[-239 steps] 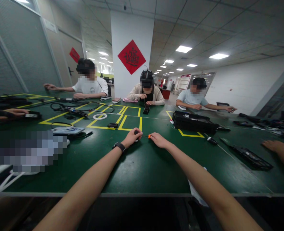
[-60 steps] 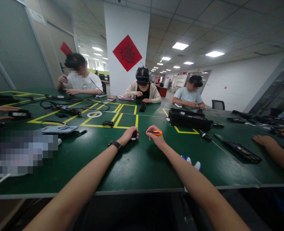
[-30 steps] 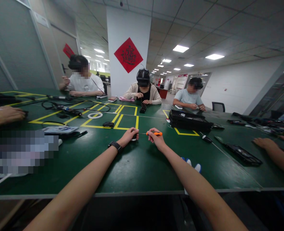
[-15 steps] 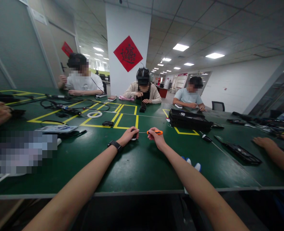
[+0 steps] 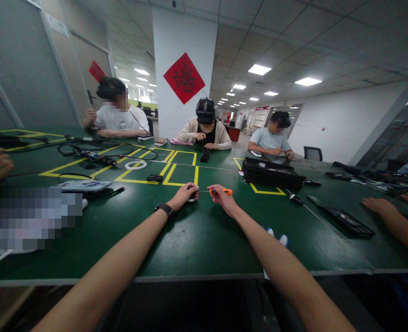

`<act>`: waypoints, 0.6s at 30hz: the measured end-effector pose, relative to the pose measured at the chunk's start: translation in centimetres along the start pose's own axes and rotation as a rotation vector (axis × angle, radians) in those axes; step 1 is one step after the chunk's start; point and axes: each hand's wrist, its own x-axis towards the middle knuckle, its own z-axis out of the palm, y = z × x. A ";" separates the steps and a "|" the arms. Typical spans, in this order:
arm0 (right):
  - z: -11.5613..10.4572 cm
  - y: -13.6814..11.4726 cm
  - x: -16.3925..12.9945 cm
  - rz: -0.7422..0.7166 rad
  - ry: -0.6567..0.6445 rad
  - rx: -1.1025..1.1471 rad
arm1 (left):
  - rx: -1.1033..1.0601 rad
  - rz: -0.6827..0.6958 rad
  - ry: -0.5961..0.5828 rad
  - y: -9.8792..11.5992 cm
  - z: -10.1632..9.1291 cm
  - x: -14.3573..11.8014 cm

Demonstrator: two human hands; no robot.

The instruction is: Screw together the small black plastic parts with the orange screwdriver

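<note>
My left hand [image 5: 183, 194], with a black watch on its wrist, is closed round a small black-and-white object [image 5: 191, 197]; the fingers cover most of it, so I cannot tell its kind. My right hand [image 5: 223, 199] grips a screwdriver [image 5: 227, 192] by its orange-and-black handle. The thin shaft lies level and points left at the object in my left hand. Whether the tip touches it is too small to see. Both hands are just above the green table [image 5: 176, 249], near its middle.
A black case [image 5: 273, 173] and a dark flat tray [image 5: 345, 219] lie to the right. Further left are a white ring [image 5: 135, 165], a black part [image 5: 154, 178], cables [image 5: 96, 154] and a phone [image 5: 82, 185]. Several people sit around; co-workers' hands show at both edges.
My right hand and the screwdriver have shifted slightly left, and the handle looks turned a little. My left hand stays nearly in place. The co-worker's hand at the left edge has moved slightly.
</note>
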 end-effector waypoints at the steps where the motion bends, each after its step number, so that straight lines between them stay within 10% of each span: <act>1: 0.0 0.1 0.0 0.005 0.001 -0.004 | 0.002 0.005 0.012 0.0 0.0 0.0; 18: -0.2 0.3 0.1 -0.011 0.062 0.016 | 0.030 0.029 -0.029 0.0 0.0 0.0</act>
